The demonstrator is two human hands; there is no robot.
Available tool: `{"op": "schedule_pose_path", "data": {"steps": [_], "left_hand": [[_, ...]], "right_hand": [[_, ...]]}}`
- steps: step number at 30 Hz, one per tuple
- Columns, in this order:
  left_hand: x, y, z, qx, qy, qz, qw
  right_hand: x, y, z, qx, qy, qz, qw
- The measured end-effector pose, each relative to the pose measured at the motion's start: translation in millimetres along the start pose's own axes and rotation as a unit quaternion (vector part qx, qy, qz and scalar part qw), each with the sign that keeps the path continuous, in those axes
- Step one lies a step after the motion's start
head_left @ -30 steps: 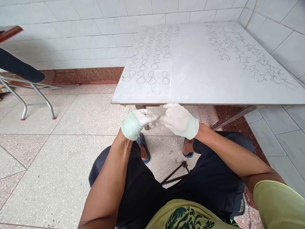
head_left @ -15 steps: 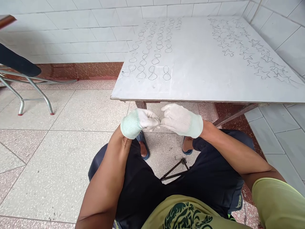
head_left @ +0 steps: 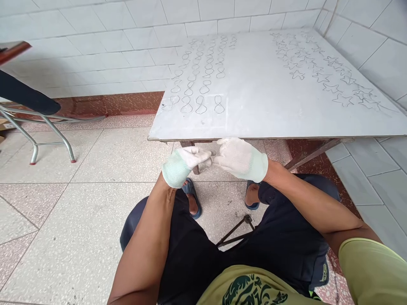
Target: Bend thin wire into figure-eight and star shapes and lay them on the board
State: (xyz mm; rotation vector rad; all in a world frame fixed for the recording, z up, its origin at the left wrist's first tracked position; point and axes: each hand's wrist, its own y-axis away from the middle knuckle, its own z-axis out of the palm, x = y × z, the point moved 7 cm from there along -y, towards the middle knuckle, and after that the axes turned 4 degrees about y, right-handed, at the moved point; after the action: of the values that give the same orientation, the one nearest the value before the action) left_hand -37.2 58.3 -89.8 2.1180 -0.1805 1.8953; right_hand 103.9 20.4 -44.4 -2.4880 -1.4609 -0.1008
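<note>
Both my hands wear white knit gloves and meet just below the near edge of a white table [head_left: 273, 123]. My left hand [head_left: 184, 165] and my right hand [head_left: 240, 159] pinch the two sides of a thin bent wire piece [head_left: 208, 163] between their fingertips. On the table lie rows of figure-eight wire shapes [head_left: 201, 87] at the left and star-shaped wire pieces [head_left: 330, 74] at the right.
A tool with dark handles [head_left: 235, 231] lies on the tiled floor between my sandalled feet. At the left stands a metal-legged folding frame [head_left: 47, 131] with a dark sleeve or cloth above it. White tiled walls close the back and right.
My fingertips have shifted slightly on the wire, which now shows between the hands. The view has tilted down a little.
</note>
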Motion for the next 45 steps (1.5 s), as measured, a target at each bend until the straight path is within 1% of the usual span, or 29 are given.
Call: {"op": "schedule_pose_path", "data": {"steps": [3, 6, 10, 13, 19, 21, 24, 26, 29, 31, 34, 37, 40, 45], "left_hand": [[-7.3, -0.5, 3.9, -0.014, -0.008, -0.026, 1.000], [-9.3, -0.3, 6.8, -0.026, -0.003, -0.038, 0.999], [-4.8, -1.0, 7.0, -0.003, 0.030, -0.020, 0.999], [-1.7, -2.6, 6.7, 0.006, 0.041, -0.006, 0.999], [-3.6, -5.1, 8.5, -0.041, 0.019, -0.020, 0.999], [-4.5, -4.4, 7.4, -0.031, 0.027, -0.024, 0.999], [-4.3, -2.0, 6.3, 0.001, 0.051, -0.019, 0.999], [-4.2, -0.8, 6.8, 0.013, 0.068, -0.013, 0.998], [-6.4, -1.8, 5.4, 0.026, 0.087, -0.009, 0.996], [-9.6, -4.0, 4.5, 0.023, 0.088, -0.015, 0.996], [-14.6, -6.9, 3.0, 0.017, 0.075, -0.027, 0.997], [-16.5, -7.6, -0.8, 0.030, 0.050, -0.024, 0.998], [-14.6, -8.0, -3.7, 0.036, 0.048, -0.008, 0.998], [-11.2, -9.6, -3.9, 0.016, 0.093, -0.005, 0.996]], "right_hand": [[-1.3, -0.5, 5.3, -0.024, 0.008, -0.005, 1.000], [-0.5, -0.3, 7.6, -0.020, 0.010, 0.004, 1.000], [9.1, 0.9, 7.8, 0.005, 0.012, 0.061, 0.998], [12.6, 1.6, 6.9, 0.014, 0.014, 0.074, 0.997], [8.2, 5.2, 4.8, 0.040, 0.049, 0.058, 0.996], [7.9, 8.1, 4.7, 0.064, 0.052, 0.071, 0.994], [9.1, 12.1, 5.7, 0.104, 0.045, 0.095, 0.989], [9.7, 12.7, 7.7, 0.115, 0.046, 0.102, 0.987], [10.7, 10.3, 10.0, 0.110, 0.051, 0.104, 0.987], [9.7, 7.5, 9.9, 0.095, 0.056, 0.099, 0.989], [5.3, 3.1, 9.3, 0.065, 0.068, 0.082, 0.992], [2.1, 0.8, 9.8, 0.038, 0.065, 0.067, 0.995], [4.8, 1.4, 5.4, 0.042, 0.056, 0.066, 0.995], [10.4, 5.0, -16.5, 0.101, 0.055, 0.057, 0.992]]}}
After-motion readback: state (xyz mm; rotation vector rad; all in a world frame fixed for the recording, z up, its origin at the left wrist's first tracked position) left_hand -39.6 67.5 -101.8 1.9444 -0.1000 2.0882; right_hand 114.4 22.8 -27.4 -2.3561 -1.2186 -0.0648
